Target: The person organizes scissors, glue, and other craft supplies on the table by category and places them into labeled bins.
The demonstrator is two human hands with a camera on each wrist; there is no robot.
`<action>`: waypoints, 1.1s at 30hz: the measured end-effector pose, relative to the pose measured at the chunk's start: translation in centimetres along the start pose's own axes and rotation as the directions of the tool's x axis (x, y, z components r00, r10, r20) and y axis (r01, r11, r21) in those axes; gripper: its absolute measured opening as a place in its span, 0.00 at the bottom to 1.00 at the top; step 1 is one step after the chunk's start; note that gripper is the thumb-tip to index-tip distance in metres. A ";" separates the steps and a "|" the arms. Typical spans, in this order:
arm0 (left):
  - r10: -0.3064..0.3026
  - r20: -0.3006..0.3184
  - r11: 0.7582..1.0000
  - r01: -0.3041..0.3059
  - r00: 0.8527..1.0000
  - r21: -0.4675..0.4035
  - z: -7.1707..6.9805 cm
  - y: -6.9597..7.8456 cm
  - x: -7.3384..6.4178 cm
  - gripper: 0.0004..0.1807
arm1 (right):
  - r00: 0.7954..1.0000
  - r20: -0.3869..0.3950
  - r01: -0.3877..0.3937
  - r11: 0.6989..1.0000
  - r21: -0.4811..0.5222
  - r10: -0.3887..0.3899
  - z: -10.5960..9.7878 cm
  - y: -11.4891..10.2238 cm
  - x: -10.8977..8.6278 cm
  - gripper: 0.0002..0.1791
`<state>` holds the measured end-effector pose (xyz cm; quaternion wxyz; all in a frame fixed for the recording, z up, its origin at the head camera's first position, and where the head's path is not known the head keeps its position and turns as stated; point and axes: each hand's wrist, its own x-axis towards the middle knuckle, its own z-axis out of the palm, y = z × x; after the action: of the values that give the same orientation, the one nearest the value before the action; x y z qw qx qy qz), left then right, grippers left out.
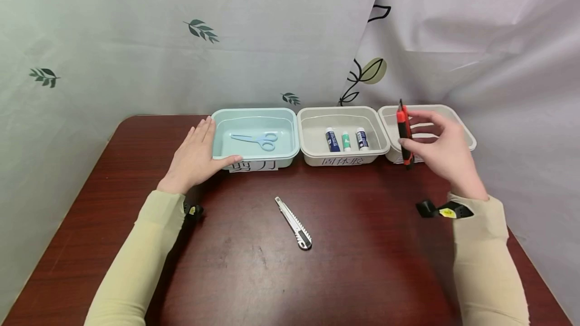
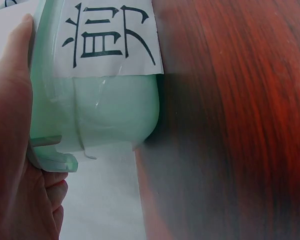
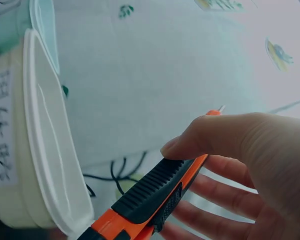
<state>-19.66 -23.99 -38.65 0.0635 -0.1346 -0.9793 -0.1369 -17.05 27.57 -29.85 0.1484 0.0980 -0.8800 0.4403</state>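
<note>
My right hand [image 1: 446, 147] pinches a red-and-black utility knife [image 3: 155, 190] between thumb and fingers, upright above the rightmost light bin [image 1: 462, 130]. A short blade tip shows at its upper end. My left hand [image 1: 194, 157] rests on the left front corner of a light blue bin [image 2: 105, 110], fingers straight along its side and thumb on the front rim. Light blue scissors [image 1: 260, 140] lie inside that bin. A silver-and-black utility knife [image 1: 293, 224] lies on the table in front of the bins.
Between the blue and rightmost bins stands a beige bin [image 1: 312, 114] with several glue sticks [image 1: 332, 140]. All three bins carry paper labels on their fronts and line the back edge of the dark red table [image 1: 362, 245]. A patterned cloth [image 1: 249, 39] hangs behind.
</note>
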 end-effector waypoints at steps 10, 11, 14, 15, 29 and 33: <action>0.004 0.001 1.000 -0.004 1.000 0.004 0.0 0.0 0.0 0.68 | 0.995 -0.074 -0.063 0.997 0.039 0.065 -3.2 1.9 2.7 0.29; 0.004 0.001 1.000 -0.004 1.000 0.004 0.0 0.0 0.0 0.68 | 0.994 -0.067 -0.079 0.996 0.036 0.081 -3.4 2.2 3.0 0.29; 0.003 0.002 1.000 -0.003 1.000 0.002 0.0 0.0 0.0 0.68 | 0.993 -0.043 -0.113 0.994 0.003 0.113 -4.0 2.8 3.8 0.28; 0.003 0.002 1.000 -0.003 1.000 0.002 0.0 0.0 0.0 0.68 | 0.992 -0.032 -0.123 0.992 -0.009 0.123 -4.1 3.0 4.1 0.28; -0.001 0.003 1.000 0.001 1.000 -0.001 0.0 -0.1 0.0 0.68 | 0.979 0.131 -0.118 0.961 -0.251 0.155 -4.6 7.4 7.4 0.25; -0.001 0.006 1.000 0.001 1.000 -0.001 0.0 -0.1 0.1 0.68 | 0.971 0.180 -0.101 0.951 -0.292 0.159 -4.0 9.2 7.8 0.24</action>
<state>-19.73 -24.02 -38.65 0.0606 -0.1343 -0.9795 -0.1371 -26.43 35.91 -31.80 0.0417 0.0615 -0.9485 0.3080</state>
